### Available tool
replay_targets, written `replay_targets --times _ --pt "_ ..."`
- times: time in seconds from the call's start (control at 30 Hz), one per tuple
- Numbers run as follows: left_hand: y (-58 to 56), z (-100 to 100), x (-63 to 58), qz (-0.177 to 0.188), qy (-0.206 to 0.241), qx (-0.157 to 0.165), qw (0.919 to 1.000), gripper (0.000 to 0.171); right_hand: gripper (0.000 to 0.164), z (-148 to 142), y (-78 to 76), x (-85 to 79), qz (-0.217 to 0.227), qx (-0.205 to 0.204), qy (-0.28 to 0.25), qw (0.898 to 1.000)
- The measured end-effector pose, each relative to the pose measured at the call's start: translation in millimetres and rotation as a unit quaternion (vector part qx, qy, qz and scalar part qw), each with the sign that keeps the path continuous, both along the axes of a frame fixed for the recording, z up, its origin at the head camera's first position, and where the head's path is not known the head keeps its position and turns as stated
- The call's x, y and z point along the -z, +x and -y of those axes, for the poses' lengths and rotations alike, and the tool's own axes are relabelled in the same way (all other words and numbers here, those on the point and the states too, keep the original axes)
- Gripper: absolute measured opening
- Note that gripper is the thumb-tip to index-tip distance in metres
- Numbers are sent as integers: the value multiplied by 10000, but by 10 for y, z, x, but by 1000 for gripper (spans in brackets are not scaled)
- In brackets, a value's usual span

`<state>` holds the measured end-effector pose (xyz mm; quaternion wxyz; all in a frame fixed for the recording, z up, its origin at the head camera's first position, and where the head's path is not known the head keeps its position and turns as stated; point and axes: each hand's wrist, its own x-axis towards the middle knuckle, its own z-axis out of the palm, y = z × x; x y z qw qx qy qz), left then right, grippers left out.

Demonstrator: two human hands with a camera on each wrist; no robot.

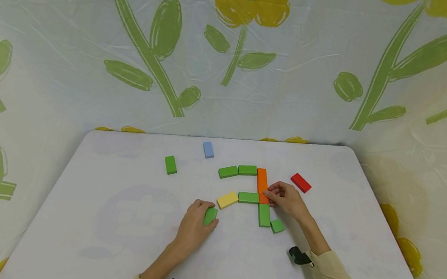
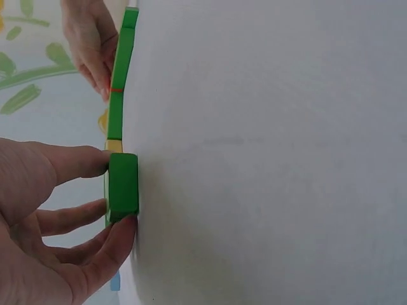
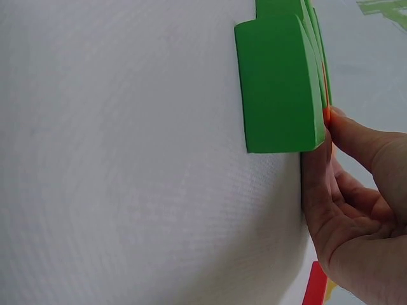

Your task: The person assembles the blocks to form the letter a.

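My left hand point(image 1: 194, 226) holds a green block point(image 1: 210, 216) at the near end of the layout; in the left wrist view thumb and fingers grip this green block point(image 2: 123, 184) by opposite sides, low at the tabletop. A yellow block point(image 1: 227, 200) lies just beyond it. On the right, my right hand point(image 1: 288, 200) pinches the lower orange block point(image 1: 263, 199), its fingertips at the seam with the upper orange block point(image 1: 262, 179). Green blocks adjoin them: one to the left point(image 1: 248, 198), one below point(image 1: 264, 215). A small green block point(image 1: 277, 226) partly hides the right fingers in the right wrist view.
Two green blocks point(image 1: 228, 172) run leftward from the orange top. Lying apart are a red block point(image 1: 300, 183) at right, a blue block point(image 1: 208, 149) near the far edge, and another green block point(image 1: 171, 165). A flowered curtain point(image 1: 277, 95) stands behind the white table point(image 1: 76, 215).
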<state>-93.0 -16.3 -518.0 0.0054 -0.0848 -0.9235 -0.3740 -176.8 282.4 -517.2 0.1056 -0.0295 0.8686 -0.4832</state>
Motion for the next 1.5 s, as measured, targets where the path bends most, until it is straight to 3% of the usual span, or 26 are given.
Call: replay_targets --times 0.23,0.67,1.03,1.5 --pt "15 18 -4 331 396 62 9986 44 27 2 6 -1 -18 -15 35 10000" --pt "-17 -6 -13 598 593 -78 9964 40 27 11 0 -17 38 55 99 9999" --pt "-38 -23 16 528 624 -208 9964 39 27 6 -2 -11 -11 -3 129 9999" --pt "-31 -50 31 487 670 -149 9965 38 26 12 1 -11 -24 -18 92 10000"
